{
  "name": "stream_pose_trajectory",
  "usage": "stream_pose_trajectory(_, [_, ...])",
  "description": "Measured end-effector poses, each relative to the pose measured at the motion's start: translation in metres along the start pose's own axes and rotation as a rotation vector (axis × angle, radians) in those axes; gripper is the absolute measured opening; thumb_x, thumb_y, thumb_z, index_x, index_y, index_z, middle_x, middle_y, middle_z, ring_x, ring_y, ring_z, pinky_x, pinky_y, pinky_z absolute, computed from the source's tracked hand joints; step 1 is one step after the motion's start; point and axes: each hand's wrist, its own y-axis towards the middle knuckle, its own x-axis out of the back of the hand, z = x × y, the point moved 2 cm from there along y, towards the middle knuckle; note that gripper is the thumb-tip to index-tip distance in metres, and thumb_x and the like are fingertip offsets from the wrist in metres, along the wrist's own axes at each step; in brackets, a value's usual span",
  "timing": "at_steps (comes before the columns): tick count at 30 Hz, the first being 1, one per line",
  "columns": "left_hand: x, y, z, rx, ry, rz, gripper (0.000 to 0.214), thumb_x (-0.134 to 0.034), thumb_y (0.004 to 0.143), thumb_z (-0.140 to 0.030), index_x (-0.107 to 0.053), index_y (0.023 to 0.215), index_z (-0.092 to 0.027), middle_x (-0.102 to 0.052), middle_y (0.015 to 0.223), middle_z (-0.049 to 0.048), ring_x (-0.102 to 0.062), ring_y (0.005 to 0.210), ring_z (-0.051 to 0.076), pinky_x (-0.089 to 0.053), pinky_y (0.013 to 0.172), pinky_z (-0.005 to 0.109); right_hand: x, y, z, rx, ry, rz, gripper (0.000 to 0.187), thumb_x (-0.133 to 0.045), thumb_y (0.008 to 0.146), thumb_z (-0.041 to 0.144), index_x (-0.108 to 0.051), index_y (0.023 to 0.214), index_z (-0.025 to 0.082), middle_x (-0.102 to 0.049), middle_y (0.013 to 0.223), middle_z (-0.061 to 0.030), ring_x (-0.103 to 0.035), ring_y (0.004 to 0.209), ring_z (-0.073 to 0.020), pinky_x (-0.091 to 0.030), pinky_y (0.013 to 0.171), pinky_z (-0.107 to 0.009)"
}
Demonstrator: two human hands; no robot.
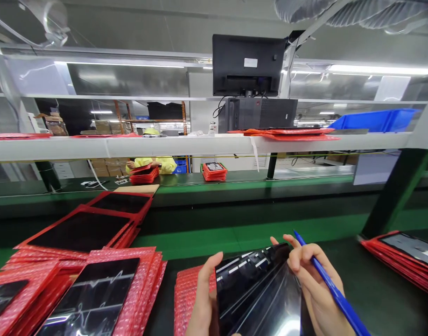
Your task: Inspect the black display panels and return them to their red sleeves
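Observation:
A glossy black tablet screen (250,284) is tilted up in front of me at the bottom centre. My left hand (202,298) grips its left edge, with the thumb along the side. At the upper right corner, the fingers of my right hand (317,284) pinch close against the screen. Creases fan out from that corner across the surface, like clear film pulled up. A blue pen (334,288) is also held in my right hand, its tip pointing up and left. Behind the screen lies a red bubble-wrap pouch (186,291), partly hidden.
Stacks of red bubble-wrap pouches (143,289) topped by black screens (94,291) fill the left. Another stack (403,261) lies at right beside a green post (392,196). Ahead runs a white shelf (185,145) with a computer tower (259,114). Beyond, a person in yellow (168,164) handles red pouches.

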Motion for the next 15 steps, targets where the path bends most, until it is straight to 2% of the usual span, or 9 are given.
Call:
stream_pose_trajectory(3, [0.0, 0.002, 0.0, 0.04, -0.056, 0.016, 0.092, -0.073, 0.069, -0.052, -0.024, 0.144, -0.032, -0.067, 0.109, 0.0118, -0.068, 0.089, 0.03, -0.05, 0.078, 0.043, 0.002, 0.003, -0.002, -0.072, 0.009, -0.01, 0.027, -0.078, 0.069, 0.03, -0.052, 0.068, 0.024, -0.056, 0.063, 0.0017, -0.055, 0.111, -0.0279, -0.044, 0.097, -0.044])
stream_pose_trajectory(5, [0.002, 0.003, -0.001, 0.091, -0.108, -0.002, 0.094, -0.071, 0.067, -0.058, -0.026, 0.145, -0.031, -0.066, 0.112, 0.0113, -0.067, 0.094, 0.032, -0.05, 0.081, 0.045, 0.004, 0.003, -0.003, -0.12, 0.009, -0.03, 0.029, -0.079, 0.067, 0.03, -0.051, 0.068, 0.025, -0.055, 0.062, 0.0027, -0.054, 0.111, -0.027, -0.038, 0.103, -0.046])
stream_pose_trajectory(9, [0.012, 0.01, 0.0, 0.101, -0.118, -0.154, 0.068, -0.062, 0.075, -0.057, -0.046, 0.136, -0.032, -0.067, 0.116, 0.0073, -0.065, 0.102, 0.032, -0.051, 0.086, 0.045, 0.01, 0.003, -0.001, -0.183, 0.06, -0.079, 0.033, -0.081, 0.064, 0.03, -0.049, 0.069, 0.027, -0.052, 0.06, 0.0052, -0.055, 0.108, -0.0237, -0.026, 0.112, -0.046])
stream_pose_trajectory(12, [0.016, 0.017, 0.001, 0.036, -0.074, -0.258, 0.051, -0.059, 0.08, -0.054, -0.058, 0.126, -0.03, -0.064, 0.125, 0.0054, -0.055, 0.12, 0.032, -0.044, 0.098, 0.045, 0.014, 0.004, -0.003, -0.228, 0.113, -0.103, 0.034, -0.082, 0.062, 0.03, -0.049, 0.07, 0.028, -0.052, 0.06, 0.006, -0.054, 0.114, -0.0218, -0.028, 0.112, -0.04])
stream_pose_trajectory(15, [0.013, 0.019, 0.0, 0.016, -0.039, -0.348, 0.042, -0.065, 0.079, -0.05, -0.065, 0.118, -0.035, -0.054, 0.139, -0.0021, -0.032, 0.139, 0.025, -0.026, 0.112, 0.037, 0.016, 0.005, -0.01, -0.292, 0.155, -0.174, 0.035, -0.083, 0.057, 0.031, -0.052, 0.071, 0.028, -0.055, 0.06, 0.0068, -0.055, 0.118, -0.019, -0.036, 0.108, -0.03])
